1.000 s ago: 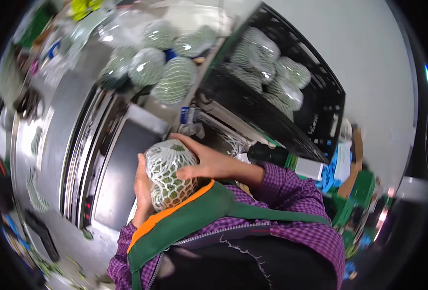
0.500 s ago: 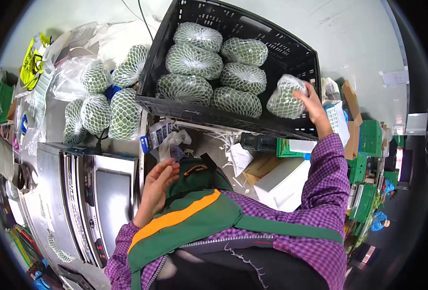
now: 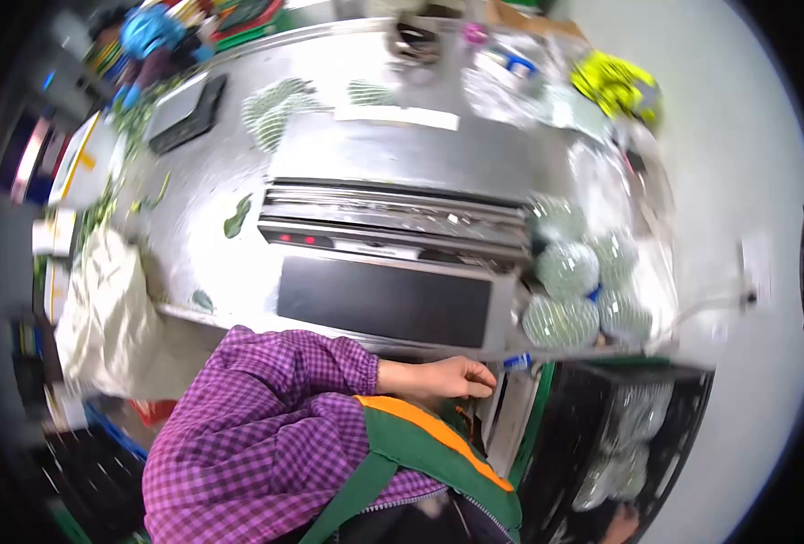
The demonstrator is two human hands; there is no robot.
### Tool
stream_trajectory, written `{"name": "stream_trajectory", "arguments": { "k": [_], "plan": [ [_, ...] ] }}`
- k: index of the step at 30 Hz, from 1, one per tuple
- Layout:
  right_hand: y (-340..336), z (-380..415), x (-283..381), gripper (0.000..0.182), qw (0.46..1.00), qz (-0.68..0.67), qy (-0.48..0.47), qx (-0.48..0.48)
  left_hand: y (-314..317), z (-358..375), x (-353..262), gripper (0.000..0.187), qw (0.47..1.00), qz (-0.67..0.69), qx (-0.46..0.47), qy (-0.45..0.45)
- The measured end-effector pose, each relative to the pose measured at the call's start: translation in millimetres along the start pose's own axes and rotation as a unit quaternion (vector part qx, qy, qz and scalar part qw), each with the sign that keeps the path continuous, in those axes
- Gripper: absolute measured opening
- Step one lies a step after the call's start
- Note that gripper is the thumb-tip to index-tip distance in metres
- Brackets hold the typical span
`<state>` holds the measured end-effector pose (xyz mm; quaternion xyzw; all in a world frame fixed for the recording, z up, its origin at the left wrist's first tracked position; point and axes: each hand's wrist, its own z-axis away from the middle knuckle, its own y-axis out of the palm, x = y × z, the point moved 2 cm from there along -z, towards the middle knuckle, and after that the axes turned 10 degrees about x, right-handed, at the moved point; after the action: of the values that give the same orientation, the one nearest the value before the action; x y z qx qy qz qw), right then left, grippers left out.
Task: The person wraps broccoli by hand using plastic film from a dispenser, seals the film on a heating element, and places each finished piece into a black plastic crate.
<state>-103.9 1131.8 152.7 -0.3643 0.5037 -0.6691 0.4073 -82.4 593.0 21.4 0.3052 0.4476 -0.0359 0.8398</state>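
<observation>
My left hand (image 3: 461,376) hovers at the front edge of the steel bench, its fingers loosely bent together with nothing visible in them. Just past its fingertips lies a small blue-labelled thing (image 3: 517,362). My right hand (image 3: 621,524) shows only in part, blurred, low inside the black crate (image 3: 683,385); its fingers are smeared. Above it in the crate sit wrapped, net-covered green produce pieces (image 3: 636,412). Several more net-covered green pieces (image 3: 560,321) are grouped at the bench's right end. A wrapping machine (image 3: 388,240) with a dark plate (image 3: 384,301) stands before my left hand.
Loose foam nets (image 3: 277,111) and a black-and-grey device (image 3: 187,111) lie farther back on the bench. Clear plastic bags and a yellow bag (image 3: 616,86) are at back right. A cream sack (image 3: 107,308) hangs at left. Another person in blue (image 3: 151,32) is at far left.
My view has swung left from the crate to the bench and machine. The crate and right hand are now at bottom right; the net-covered piece my right hand held is no longer visible in it.
</observation>
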Motion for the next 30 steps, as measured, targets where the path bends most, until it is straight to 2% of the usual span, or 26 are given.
{"name": "stream_trajectory", "arguments": {
  "k": [1, 2, 3, 5, 7, 8, 11, 13, 15, 16, 18, 19, 20, 21, 22, 24, 25, 27, 28, 29, 30],
  "plan": [
    [-0.8, -33.4, 12.2, 0.052, 0.999, -0.004, 0.018, -0.033, -17.2, 12.8, -3.0, 0.033, 1.000, 0.022, -0.011, 0.008],
    [0.7, -71.7, 35.1, 0.046, 0.989, -0.079, -0.097, -0.076, -29.7, 26.4, -8.1, 0.031, 0.998, 0.044, -0.030, 0.025],
    [-5.4, -90.7, 87.1, 0.041, 0.959, -0.152, -0.208, -0.114, -42.8, 43.6, -15.2, 0.031, 0.997, 0.051, -0.043, 0.042],
    [-13.5, -75.2, 247.5, 0.039, 0.913, -0.284, -0.293, 0.005, -73.8, 84.3, -35.3, 0.028, 0.978, 0.075, -0.130, 0.145],
    [3.9, -55.7, 382.4, 0.029, 0.874, -0.303, -0.370, 0.084, -112.0, 134.9, -61.1, 0.026, 0.939, 0.066, -0.236, 0.243],
    [6.5, -27.4, 452.4, 0.030, 0.851, -0.298, -0.409, 0.139, -132.6, 162.0, -70.8, 0.025, 0.910, 0.087, -0.292, 0.281],
    [36.0, 50.2, 631.6, 0.026, 0.771, -0.273, -0.506, 0.275, -201.6, 241.8, -83.6, 0.022, 0.800, 0.142, -0.425, 0.398],
    [67.1, 87.7, 729.3, 0.026, 0.709, -0.247, -0.547, 0.369, -256.8, 279.8, -75.8, 0.023, 0.741, 0.171, -0.503, 0.410],
    [102.4, 122.3, 820.3, 0.027, 0.652, -0.243, -0.555, 0.455, -302.3, 309.5, -71.5, 0.026, 0.714, 0.201, -0.546, 0.389],
    [117.2, 141.2, 862.0, 0.028, 0.645, -0.235, -0.547, 0.478, -326.8, 318.1, -66.8, 0.033, 0.720, 0.209, -0.552, 0.365],
    [156.0, 167.6, 939.2, 0.034, 0.640, -0.214, -0.542, 0.500, -375.9, 326.3, -58.7, 0.059, 0.734, 0.232, -0.551, 0.322],
    [179.9, 174.4, 975.4, 0.039, 0.641, -0.200, -0.548, 0.500, -399.4, 328.6, -57.7, 0.071, 0.741, 0.245, -0.552, 0.296],
    [200.0, 182.5, 1007.0, 0.047, 0.663, -0.160, -0.552, 0.479, -420.3, 329.8, -58.7, 0.071, 0.742, 0.246, -0.548, 0.296],
    [219.2, 190.5, 1033.3, 0.057, 0.684, -0.119, -0.555, 0.459, -439.2, 328.5, -58.8, 0.081, 0.745, 0.271, -0.542, 0.278],
    [238.2, 197.3, 1056.8, 0.057, 0.685, -0.116, -0.554, 0.459, -456.1, 327.1, -58.5, 0.091, 0.745, 0.296, -0.537, 0.261],
    [273.0, 204.1, 1086.5, 0.077, 0.767, -0.037, -0.479, 0.426, -483.9, 323.8, -58.3, 0.091, 0.757, 0.313, -0.515, 0.255],
    [285.6, 206.6, 1092.5, 0.077, 0.767, -0.033, -0.478, 0.426, -493.2, 320.6, -57.1, 0.092, 0.768, 0.325, -0.493, 0.248],
    [306.6, 218.5, 1093.8, 0.090, 0.682, 0.054, -0.447, 0.577, -503.0, 315.0, -53.7, 0.091, 0.778, 0.324, -0.478, 0.249],
    [307.1, 220.2, 1094.4, 0.091, 0.703, 0.010, -0.448, 0.552, -504.1, 312.9, -51.9, 0.090, 0.770, 0.329, -0.480, 0.263],
    [306.2, 220.1, 1091.9, 0.091, 0.705, 0.012, -0.442, 0.554, -502.5, 309.9, -49.0, 0.089, 0.762, 0.334, -0.481, 0.276],
    [302.4, 218.6, 1087.9, 0.091, 0.687, 0.006, -0.475, 0.550, -495.6, 309.3, -44.4, 0.082, 0.731, 0.366, -0.475, 0.324]
  ]
}}
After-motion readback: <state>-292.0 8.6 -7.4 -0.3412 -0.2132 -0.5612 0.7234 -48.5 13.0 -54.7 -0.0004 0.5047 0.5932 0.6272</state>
